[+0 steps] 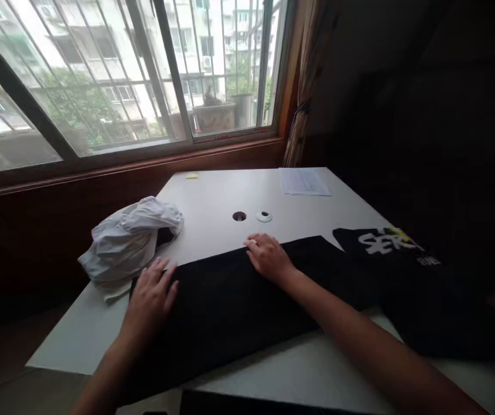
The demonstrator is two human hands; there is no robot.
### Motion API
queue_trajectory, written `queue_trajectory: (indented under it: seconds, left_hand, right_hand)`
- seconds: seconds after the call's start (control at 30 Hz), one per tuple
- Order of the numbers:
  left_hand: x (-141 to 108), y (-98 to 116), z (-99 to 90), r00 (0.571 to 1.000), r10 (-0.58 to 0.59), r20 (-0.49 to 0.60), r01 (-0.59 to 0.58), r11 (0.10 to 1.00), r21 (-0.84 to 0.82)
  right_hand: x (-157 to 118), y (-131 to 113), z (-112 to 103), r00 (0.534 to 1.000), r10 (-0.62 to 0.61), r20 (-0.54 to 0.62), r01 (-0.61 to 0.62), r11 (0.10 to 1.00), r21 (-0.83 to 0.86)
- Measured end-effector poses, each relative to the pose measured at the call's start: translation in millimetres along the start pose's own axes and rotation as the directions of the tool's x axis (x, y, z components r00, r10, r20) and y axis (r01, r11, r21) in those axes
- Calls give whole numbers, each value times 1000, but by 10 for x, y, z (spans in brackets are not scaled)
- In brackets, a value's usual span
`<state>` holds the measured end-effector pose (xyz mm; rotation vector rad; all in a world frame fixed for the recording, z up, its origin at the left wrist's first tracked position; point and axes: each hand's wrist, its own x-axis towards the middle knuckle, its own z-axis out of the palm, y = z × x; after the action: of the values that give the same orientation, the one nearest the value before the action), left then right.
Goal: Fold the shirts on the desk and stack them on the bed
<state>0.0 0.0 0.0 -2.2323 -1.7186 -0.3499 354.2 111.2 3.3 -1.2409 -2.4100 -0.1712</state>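
Observation:
Black cloth (230, 311), which looks like folded trousers, lies flat across the white table. My left hand (150, 294) rests on its left end with the fingers spread. At the cloth's far edge, near the middle, my right hand (267, 256) lies with bent fingers; whether it pinches the fabric is hard to see. To the right spreads a black garment (403, 276) with white lettering and a yellow mark. A crumpled white and grey cloth (122, 242) sits beyond my left hand, at the table's left side.
The white table (213, 202) has a round cable hole (239, 216) with a white ring cover (263, 217) beside it. Printed papers (303, 181) and a small yellow note (191, 175) lie near the far edge. A barred window and a curtain (299, 127) are behind.

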Motion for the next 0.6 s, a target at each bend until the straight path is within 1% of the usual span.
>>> queue_trajectory:
  seconds: [0.07,0.1,0.17,0.2,0.27,0.33,0.43,0.53,0.6]
  left_hand:
    - [52,252,140,993,91,72,-90,996,-25]
    - [75,346,203,988,117,100,-114,993,-36]
    - [111,432,306,983,120,141,-114,992,-50]
    - [122,423,345,983,102,155,-94,994,-53]
    - [131,329,398,982,65,180,-56,997,-54]
    - [123,188,432,978,40,202,-31,998,-48]
    - [95,2,469,974,21,227,-13,999,-39]
    - [78,-109,500,972,-2,235,9,1000,-28]
    - [79,-159,517,972,-24,234,29,999,-20]
  right_hand:
    - [-74,-135,85,988,-145,46,143,989,45]
    - [-109,-179,121,979,-189,69,185,981,64]
    - [-172,-189,167,969,-216,118,206,974,91]
    - [-199,-152,173,969,-200,145,187,978,98]
    - [-244,-8,152,971,-133,200,116,989,95]
    - [-295,200,99,966,-45,256,25,996,83]
    - [-424,554,6,944,87,318,-115,991,71]
    - [-622,896,-50,921,202,334,-226,974,32]
    - [-759,1091,-63,907,278,316,-289,957,-14]
